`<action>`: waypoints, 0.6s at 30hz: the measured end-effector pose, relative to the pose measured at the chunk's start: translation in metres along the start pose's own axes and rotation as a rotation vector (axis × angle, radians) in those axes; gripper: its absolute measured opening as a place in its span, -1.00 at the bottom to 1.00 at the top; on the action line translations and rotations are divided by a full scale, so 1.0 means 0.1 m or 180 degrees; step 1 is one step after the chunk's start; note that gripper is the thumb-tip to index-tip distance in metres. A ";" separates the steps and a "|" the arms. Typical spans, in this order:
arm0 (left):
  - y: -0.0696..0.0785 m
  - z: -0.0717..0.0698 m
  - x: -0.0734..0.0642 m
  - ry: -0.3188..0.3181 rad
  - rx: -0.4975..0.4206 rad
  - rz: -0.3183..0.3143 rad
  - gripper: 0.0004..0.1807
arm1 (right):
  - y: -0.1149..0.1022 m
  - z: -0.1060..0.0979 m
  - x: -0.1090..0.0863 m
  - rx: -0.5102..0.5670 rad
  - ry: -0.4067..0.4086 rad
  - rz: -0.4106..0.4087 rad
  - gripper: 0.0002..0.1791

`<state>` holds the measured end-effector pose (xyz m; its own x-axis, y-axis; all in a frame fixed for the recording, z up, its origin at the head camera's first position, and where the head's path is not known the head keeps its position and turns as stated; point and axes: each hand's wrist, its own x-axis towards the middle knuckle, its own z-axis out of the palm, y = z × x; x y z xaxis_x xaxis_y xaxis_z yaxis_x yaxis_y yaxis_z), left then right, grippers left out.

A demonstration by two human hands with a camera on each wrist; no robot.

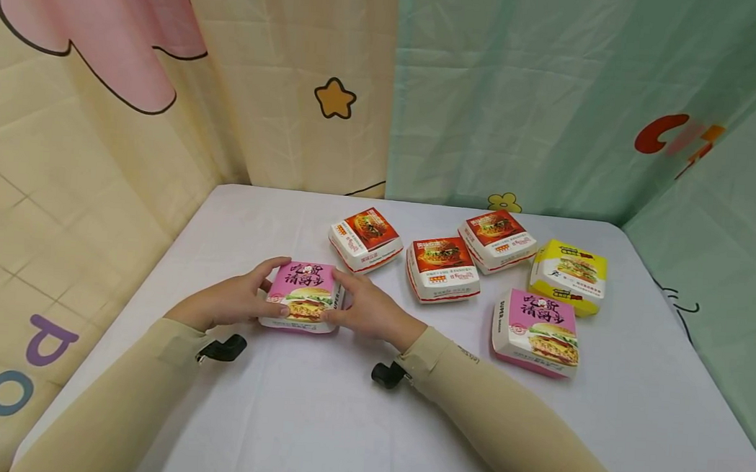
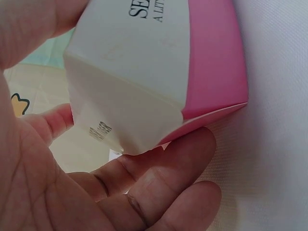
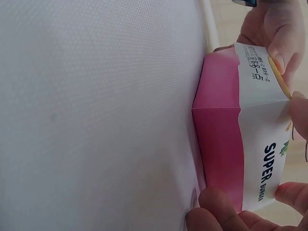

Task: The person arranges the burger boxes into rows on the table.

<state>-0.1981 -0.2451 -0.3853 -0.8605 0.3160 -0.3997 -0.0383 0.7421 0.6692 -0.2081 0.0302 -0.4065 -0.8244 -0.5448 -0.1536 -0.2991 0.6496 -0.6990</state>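
Observation:
Between my two hands, on the left part of the white table, is a pink-and-white burger box (image 1: 304,282) with a burger picture on its lid. My left hand (image 1: 236,299) grips its left side, thumb at the front edge of the lid. From the right, my right hand (image 1: 373,309) holds the opposite side, thumb at the front right corner. The left wrist view shows fingers (image 2: 163,192) curled low along the box's side (image 2: 130,62). In the right wrist view, the side printed SUPER BURGER (image 3: 262,159) faces the camera, and the box's pink base sits at the table surface.
Behind and right stand three red-and-white burger boxes (image 1: 366,239), (image 1: 443,269), (image 1: 497,240). Farther right are a yellow burger box (image 1: 569,275) and a second pink burger box (image 1: 536,332). Patterned curtains (image 1: 523,93) hang behind the white table (image 1: 315,420).

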 end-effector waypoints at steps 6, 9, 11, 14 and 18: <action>0.01 0.00 0.00 -0.0004 0.0014 -0.0020 0.17 | -0.01 0.00 0.00 0.0020 -0.0006 0.0033 0.01; 0.01 0.01 0.00 -0.0005 -0.0002 -0.0041 0.18 | -0.02 -0.01 -0.01 0.0029 -0.0011 0.0063 0.01; 0.01 0.01 0.00 -0.0006 -0.0014 -0.0057 0.18 | -0.02 -0.01 -0.01 0.0031 -0.0012 0.0065 0.01; 0.01 0.01 0.00 -0.0013 -0.0025 -0.0080 0.19 | -0.03 -0.01 -0.01 0.0036 -0.0015 0.0067 0.01; 0.02 0.01 0.00 -0.0006 -0.0019 -0.0074 0.18 | -0.02 -0.01 -0.01 0.0023 -0.0006 0.0062 0.00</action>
<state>-0.1977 -0.2430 -0.3851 -0.8583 0.2998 -0.4165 -0.0614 0.7458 0.6633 -0.2073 0.0294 -0.4044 -0.8291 -0.5331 -0.1686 -0.2795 0.6563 -0.7008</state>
